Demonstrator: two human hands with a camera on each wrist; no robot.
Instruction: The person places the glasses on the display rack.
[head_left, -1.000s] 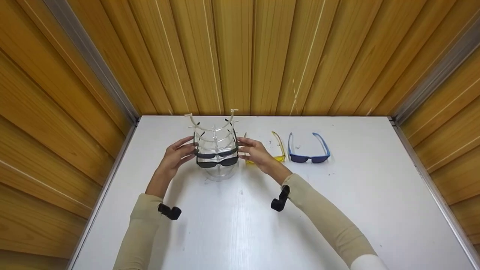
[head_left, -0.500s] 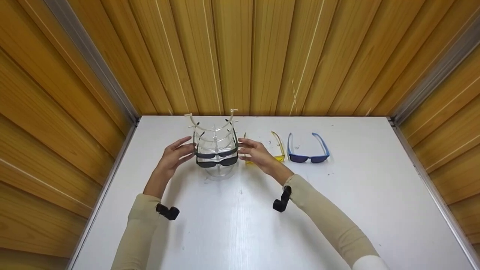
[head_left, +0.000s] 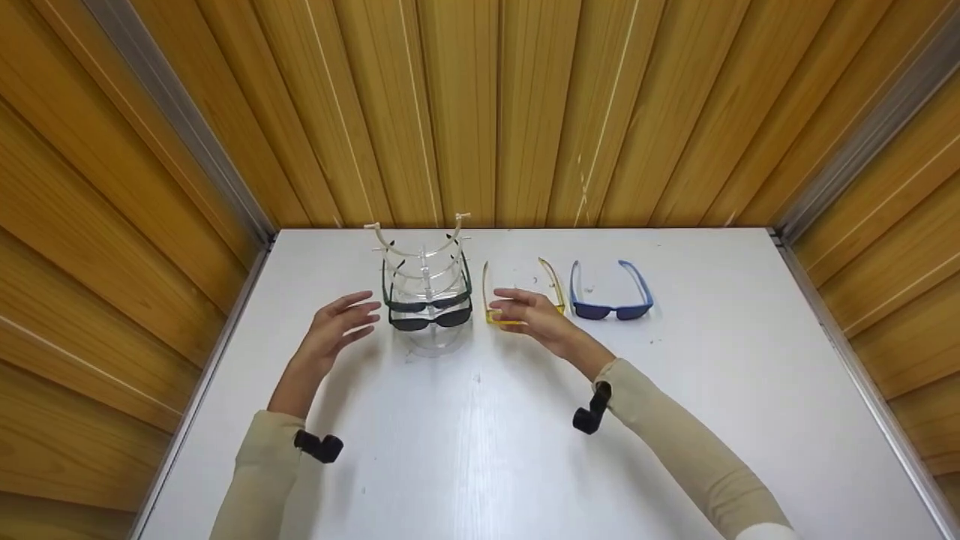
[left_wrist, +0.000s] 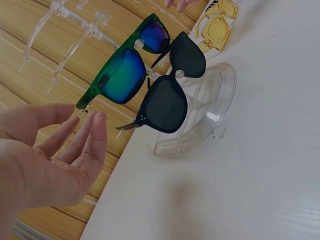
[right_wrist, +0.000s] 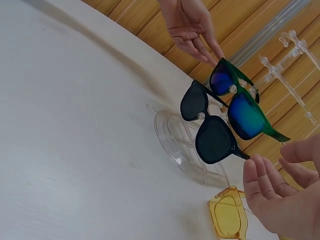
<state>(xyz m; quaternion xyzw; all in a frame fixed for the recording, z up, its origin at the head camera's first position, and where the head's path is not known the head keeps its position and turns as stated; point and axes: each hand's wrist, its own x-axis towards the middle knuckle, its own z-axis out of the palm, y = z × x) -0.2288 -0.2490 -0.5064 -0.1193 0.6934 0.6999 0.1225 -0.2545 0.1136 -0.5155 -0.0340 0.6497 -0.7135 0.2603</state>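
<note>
A clear plastic sunglasses stand (head_left: pixel 437 348) rises from the white table, two pairs hanging on its lower tiers. Black sunglasses (left_wrist: pixel 165 102) sit on the lowest tier; green-framed sunglasses (left_wrist: pixel 122 75) with blue mirrored lenses hang just above. My left hand (head_left: pixel 337 330) hovers left of the stand, fingers loosely bent and apart from the frames, holding nothing. On the other side my right hand (head_left: pixel 536 319) holds nothing either, fingers relaxed, overlapping the yellow glasses (head_left: pixel 556 309) in the head view. Part of that yellow pair is hidden behind the hand.
Blue sunglasses (head_left: pixel 613 310) lie with temples unfolded on the white table (head_left: pixel 480 465), right of the yellow pair. The stand's upper tiers (head_left: pixel 420 251) carry no glasses. Wood-look panels (head_left: pixel 465 112) wall the table at the back and both sides.
Both hands have drawn away from the green sunglasses' sides, the left hand toward the left and nearer, the right hand toward the right. The green pair stays on the stand.
</note>
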